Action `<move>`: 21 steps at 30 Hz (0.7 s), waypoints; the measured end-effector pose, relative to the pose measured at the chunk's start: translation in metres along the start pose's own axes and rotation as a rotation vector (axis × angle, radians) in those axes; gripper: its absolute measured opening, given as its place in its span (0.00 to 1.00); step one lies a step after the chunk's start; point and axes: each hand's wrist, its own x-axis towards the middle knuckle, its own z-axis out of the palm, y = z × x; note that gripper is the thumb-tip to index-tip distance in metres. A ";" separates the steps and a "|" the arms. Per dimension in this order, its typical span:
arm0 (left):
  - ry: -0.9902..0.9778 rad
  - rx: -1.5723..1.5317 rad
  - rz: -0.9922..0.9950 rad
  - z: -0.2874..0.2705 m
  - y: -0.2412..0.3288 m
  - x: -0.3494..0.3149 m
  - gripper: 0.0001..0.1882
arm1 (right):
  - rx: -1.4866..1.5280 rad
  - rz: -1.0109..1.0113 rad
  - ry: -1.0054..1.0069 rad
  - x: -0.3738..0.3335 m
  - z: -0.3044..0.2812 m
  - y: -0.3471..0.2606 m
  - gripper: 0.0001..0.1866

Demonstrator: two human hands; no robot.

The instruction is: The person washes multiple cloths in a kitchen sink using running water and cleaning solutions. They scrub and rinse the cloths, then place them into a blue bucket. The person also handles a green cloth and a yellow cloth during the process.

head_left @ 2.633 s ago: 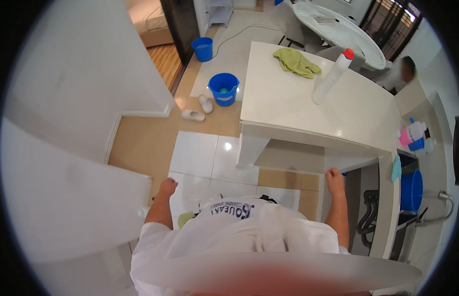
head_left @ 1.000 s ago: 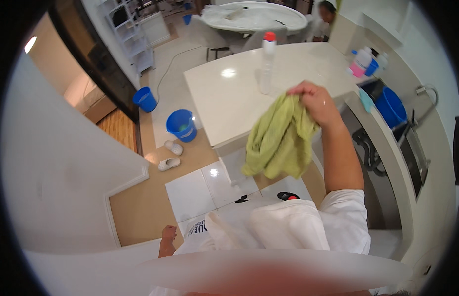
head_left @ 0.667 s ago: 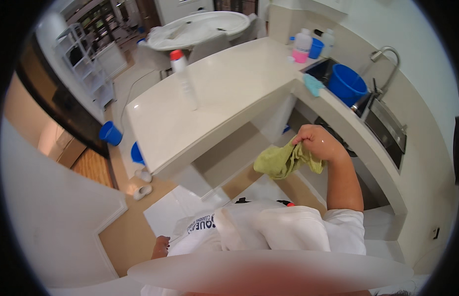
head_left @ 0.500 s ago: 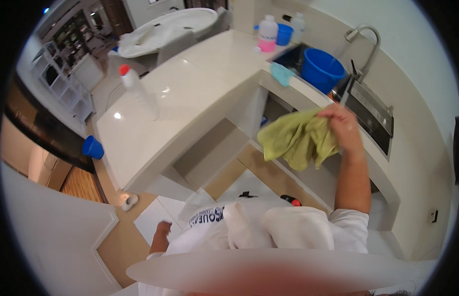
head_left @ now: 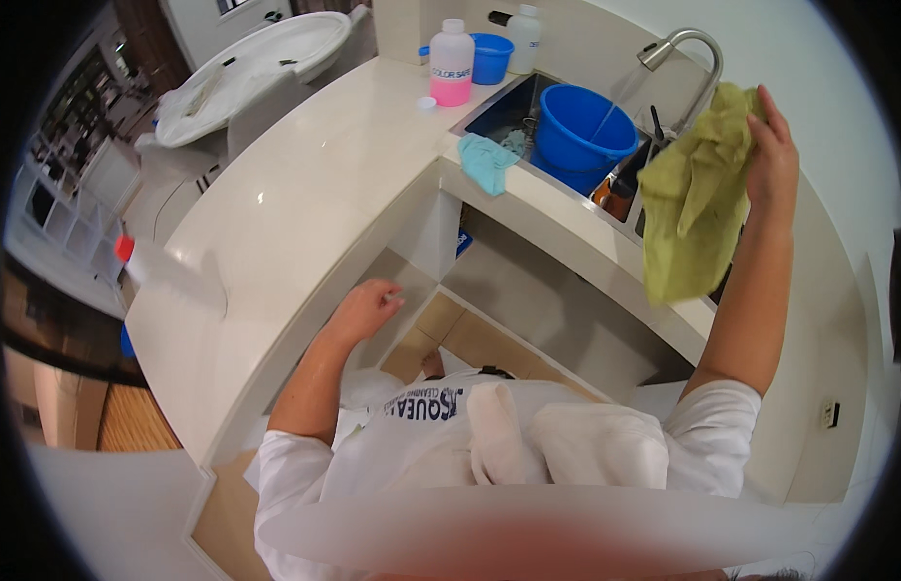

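In the head camera view, the person's right hand (head_left: 772, 160) is lifting a soft yellow-green cloth (head_left: 691, 198) up in the air, over the edge of the worktop by the steel sink (head_left: 620, 184). The fingers are closing on the top corner of the cloth, pinching it tight, and the rest of the cloth is hanging down loose in folds. The cloth is looking light and floppy, so it is likely bending any way it is pulled, and it is probably not going to break if it drops. It may be damp, but that is hard to tell. The top corner, where the hand is gripping now, is looking like a good place to hold it, because the long part can swing free below. The left hand (head_left: 366, 308) is resting low at the front edge of the long cream stone worktop (head_left: 276, 223), with its fingers curling a little and holding nothing. A round blue plastic bucket (head_left: 584, 131) is sitting down in the sink, under the bent silver tap (head_left: 685, 63). A small light blue rag (head_left: 487, 161) is lying over the worktop edge just beside the sink. At the far corner of the worktop, a clear bottle with pink liquid (head_left: 451, 64) is standing next to a small blue bowl (head_left: 490, 56) and a white bottle (head_left: 523, 37).
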 end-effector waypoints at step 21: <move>-0.330 -0.022 0.405 -0.041 0.094 0.262 0.14 | 0.256 0.705 0.230 0.177 0.087 0.313 0.12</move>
